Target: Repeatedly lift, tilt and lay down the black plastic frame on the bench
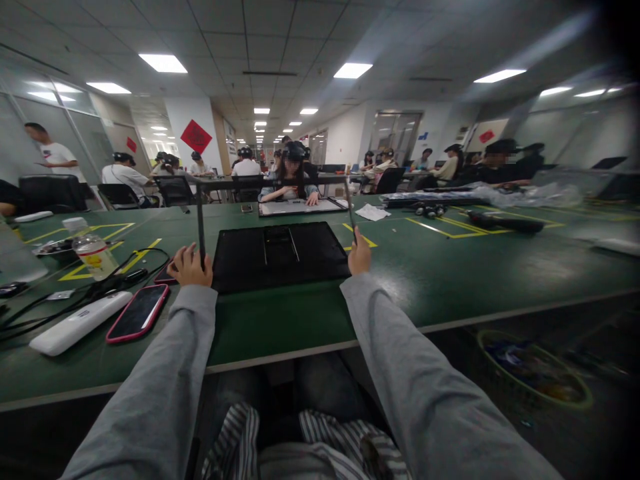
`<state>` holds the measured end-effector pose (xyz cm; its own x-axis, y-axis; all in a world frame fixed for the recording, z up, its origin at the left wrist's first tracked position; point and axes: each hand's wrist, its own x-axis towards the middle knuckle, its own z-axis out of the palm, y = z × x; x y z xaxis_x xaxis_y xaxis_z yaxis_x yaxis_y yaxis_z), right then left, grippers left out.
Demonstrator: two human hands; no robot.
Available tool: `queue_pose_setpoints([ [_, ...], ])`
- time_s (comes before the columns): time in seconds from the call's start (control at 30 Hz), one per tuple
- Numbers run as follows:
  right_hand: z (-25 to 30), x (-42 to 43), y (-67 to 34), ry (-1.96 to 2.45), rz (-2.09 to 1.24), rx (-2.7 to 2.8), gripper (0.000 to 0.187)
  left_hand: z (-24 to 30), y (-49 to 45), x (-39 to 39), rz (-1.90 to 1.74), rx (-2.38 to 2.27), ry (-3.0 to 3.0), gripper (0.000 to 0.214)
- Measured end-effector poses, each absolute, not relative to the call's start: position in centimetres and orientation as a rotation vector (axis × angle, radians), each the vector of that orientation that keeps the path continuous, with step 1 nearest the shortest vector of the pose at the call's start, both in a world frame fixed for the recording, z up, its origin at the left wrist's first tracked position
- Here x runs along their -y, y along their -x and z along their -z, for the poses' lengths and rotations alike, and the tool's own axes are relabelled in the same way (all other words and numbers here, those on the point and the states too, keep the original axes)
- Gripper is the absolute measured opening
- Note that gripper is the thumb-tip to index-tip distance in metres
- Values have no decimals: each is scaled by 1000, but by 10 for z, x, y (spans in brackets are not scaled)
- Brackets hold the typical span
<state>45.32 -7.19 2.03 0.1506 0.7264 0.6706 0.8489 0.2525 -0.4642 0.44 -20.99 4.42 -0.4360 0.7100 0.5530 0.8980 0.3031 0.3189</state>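
My left hand (189, 267) grips the left bar of a thin dark rectangular frame (273, 179) that stands upright on the green table (450, 267). My right hand (359, 253) grips the frame's right bar near its lower end. The frame is open in the middle and I see the room through it. Under and behind it lies a flat black panel (280, 257) on the table. Both arms wear grey sleeves.
Left of my hand lie a phone in a red case (137, 312), a white power bank (80, 323), black cables (75, 293) and a plastic bottle (94, 253). A person sits opposite with another flat panel (300, 207). A bin (535, 367) stands on the floor, right.
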Motion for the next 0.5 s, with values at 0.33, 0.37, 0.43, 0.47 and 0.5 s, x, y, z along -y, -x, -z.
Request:
queue_pose_setpoints([
  [0.33,-41,100,-447,1446,304,1465,60,-64,-12,233,1004,2168,1446,61],
  [0.37,-40,99,-447,1457,305,1473,60,-63,-14,232,987,2186,1432,60],
  [0.43,-39,97,-447,1480,300,1486,60,-63,-16,230,964,2212,1402,59],
  [0.47,-38,96,-448,1485,293,1489,60,-63,-16,229,961,2215,1398,58],
  [0.5,-37,96,-448,1481,285,1492,60,-63,-16,229,963,2211,1404,58],
])
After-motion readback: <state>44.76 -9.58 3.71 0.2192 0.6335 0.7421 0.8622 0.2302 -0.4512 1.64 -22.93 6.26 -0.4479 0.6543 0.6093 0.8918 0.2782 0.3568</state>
